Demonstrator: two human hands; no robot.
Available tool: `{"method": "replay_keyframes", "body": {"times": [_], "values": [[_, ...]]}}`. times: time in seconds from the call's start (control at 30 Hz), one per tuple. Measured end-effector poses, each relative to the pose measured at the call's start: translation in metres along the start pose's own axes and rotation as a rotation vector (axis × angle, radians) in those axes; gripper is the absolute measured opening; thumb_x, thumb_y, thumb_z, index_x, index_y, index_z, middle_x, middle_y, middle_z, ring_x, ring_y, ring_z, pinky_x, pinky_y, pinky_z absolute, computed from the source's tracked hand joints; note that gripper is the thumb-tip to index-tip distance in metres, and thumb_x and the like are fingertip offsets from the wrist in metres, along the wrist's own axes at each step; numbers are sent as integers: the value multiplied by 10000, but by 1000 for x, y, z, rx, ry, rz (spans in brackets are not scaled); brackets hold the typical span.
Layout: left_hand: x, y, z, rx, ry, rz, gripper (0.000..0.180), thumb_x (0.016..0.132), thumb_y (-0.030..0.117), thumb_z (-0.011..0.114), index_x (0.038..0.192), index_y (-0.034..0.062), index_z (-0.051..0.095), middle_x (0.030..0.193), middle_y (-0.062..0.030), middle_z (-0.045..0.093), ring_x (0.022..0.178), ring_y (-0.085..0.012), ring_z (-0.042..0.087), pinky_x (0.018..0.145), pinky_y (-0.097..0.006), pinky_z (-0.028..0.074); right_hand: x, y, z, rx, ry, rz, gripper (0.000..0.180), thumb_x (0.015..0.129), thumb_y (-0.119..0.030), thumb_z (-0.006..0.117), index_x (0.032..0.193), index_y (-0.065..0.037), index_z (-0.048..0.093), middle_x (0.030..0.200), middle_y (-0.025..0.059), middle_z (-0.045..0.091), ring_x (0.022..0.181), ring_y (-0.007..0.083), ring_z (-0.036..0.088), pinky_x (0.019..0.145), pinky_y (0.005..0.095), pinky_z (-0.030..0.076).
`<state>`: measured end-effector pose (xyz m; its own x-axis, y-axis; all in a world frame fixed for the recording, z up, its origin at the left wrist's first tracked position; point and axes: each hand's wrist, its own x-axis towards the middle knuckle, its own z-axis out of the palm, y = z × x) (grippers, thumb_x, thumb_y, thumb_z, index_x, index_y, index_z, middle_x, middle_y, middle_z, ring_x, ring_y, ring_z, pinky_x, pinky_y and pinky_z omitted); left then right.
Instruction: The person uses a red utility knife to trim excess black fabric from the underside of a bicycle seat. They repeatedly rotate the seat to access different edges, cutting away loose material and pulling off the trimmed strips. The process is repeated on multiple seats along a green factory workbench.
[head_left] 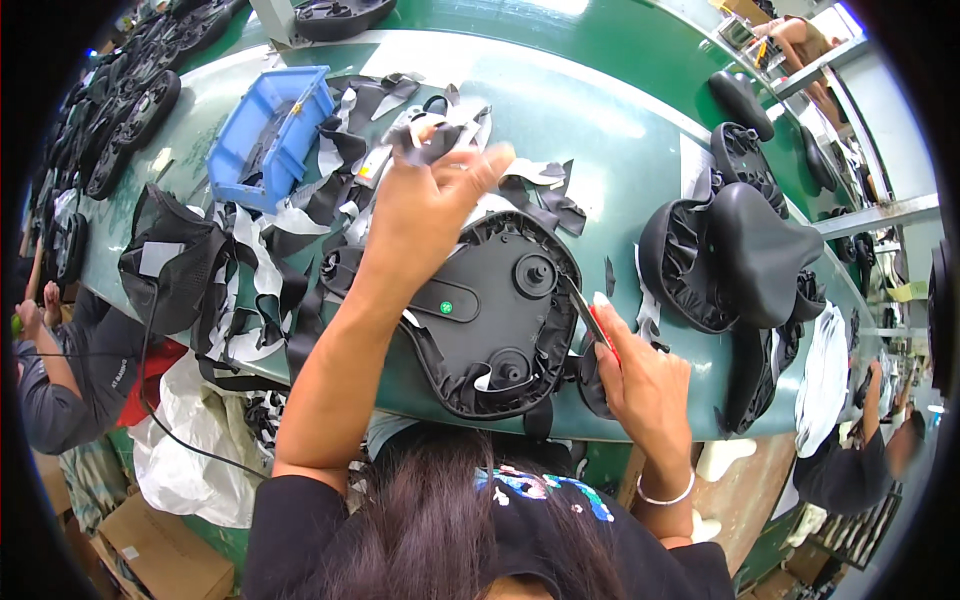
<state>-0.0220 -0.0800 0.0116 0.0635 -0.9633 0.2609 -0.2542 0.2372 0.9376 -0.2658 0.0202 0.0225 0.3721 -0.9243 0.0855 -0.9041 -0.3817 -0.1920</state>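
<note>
A black saddle (500, 275) lies upside down before me, its cover edge gathered in folds around the plastic base, with a green round sticker on it. My right hand (645, 390) is closed around a red-handled knife (600, 330), its blade at the saddle's right edge. My left hand (425, 205) is raised above the saddle's far left side, thumb stretched out. A black-and-white scrap strip (440, 145) is at its fingertips; motion blur hides whether they grip it. Cut scrap strips (265, 270) lie in a heap left of and beyond the saddle.
A blue bin (265, 140) stands at the far left, beside a black mesh-like cover (170, 260). Finished-looking saddles (755, 250) are piled at the right. More saddles (140, 120) cover the far left. Other people work at the left, right and far right.
</note>
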Motion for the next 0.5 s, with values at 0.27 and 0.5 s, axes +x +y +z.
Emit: {"method": "replay_keyframes", "body": {"times": [0.27,0.5], "values": [[-45,-21,15,813,-89,-171,472,958,482,424,1065,53,589,854,-187,679,788,-380,650,665,-468,491,-2,-15,4,-168,-104,3,521,851,-125,579,1351,-67,446,542,87,528,439,265,523,456,404,380],[-63,-25,14,840,25,-123,421,956,429,463,982,30,595,865,-149,664,707,-362,639,625,-448,490,-25,-22,-10,279,-69,199,525,867,-111,592,1360,-76,415,796,200,655,591,349,619,547,432,462]]}}
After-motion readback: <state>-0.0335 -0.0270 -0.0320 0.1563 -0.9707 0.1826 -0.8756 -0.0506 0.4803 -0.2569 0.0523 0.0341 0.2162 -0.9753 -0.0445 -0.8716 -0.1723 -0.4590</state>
